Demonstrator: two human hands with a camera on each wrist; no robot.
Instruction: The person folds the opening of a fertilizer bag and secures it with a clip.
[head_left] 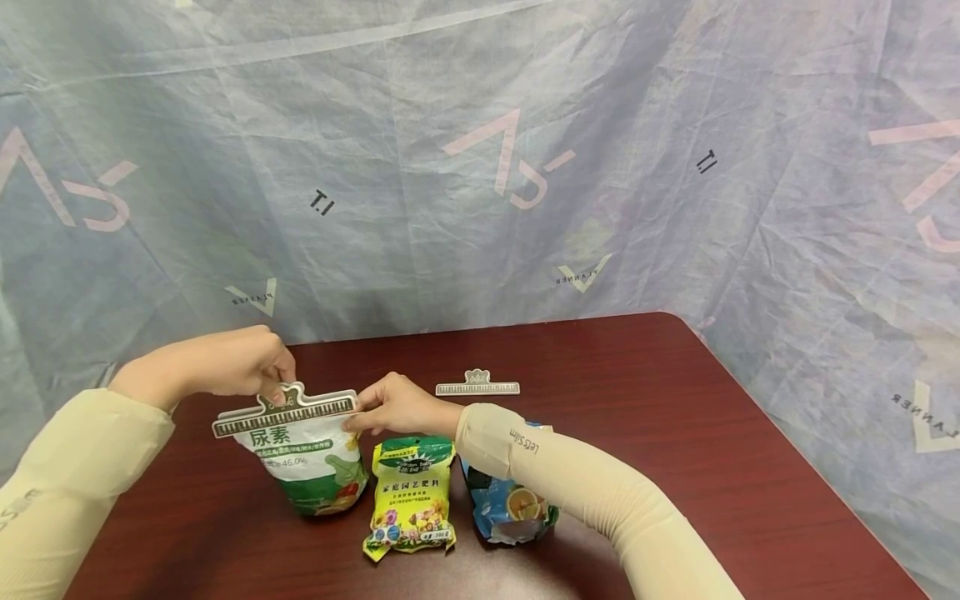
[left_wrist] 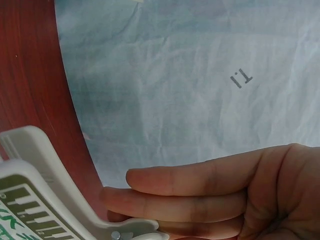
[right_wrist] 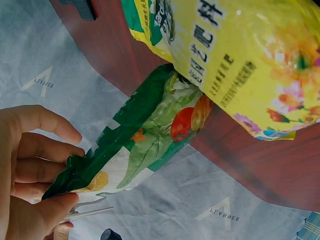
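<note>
A green-and-white bag of urea [head_left: 307, 467] stands upright at the left of the table. Along its top edge lies a wide bag clip [head_left: 322, 407] with a piano-key pattern. My left hand [head_left: 236, 362] pinches the clip's handle between thumb and fingers. In the left wrist view the clip's two plates [left_wrist: 50, 190] stand apart near the handle. At the bag's upper right corner my right hand [head_left: 405, 406] pinches the edge, and the right wrist view shows thumb and fingers on the green side fold [right_wrist: 80, 175]. How far the bag's edge sits inside the clip is hidden.
A yellow-green fertilizer bag [head_left: 414, 500] stands just right of the urea bag, below my right hand. Farther right, a blue bag [head_left: 502, 508] is partly covered by my right forearm. Another clip [head_left: 477, 387] lies behind on the dark red table [head_left: 637, 400]. A grey cloth [head_left: 420, 208] hangs behind.
</note>
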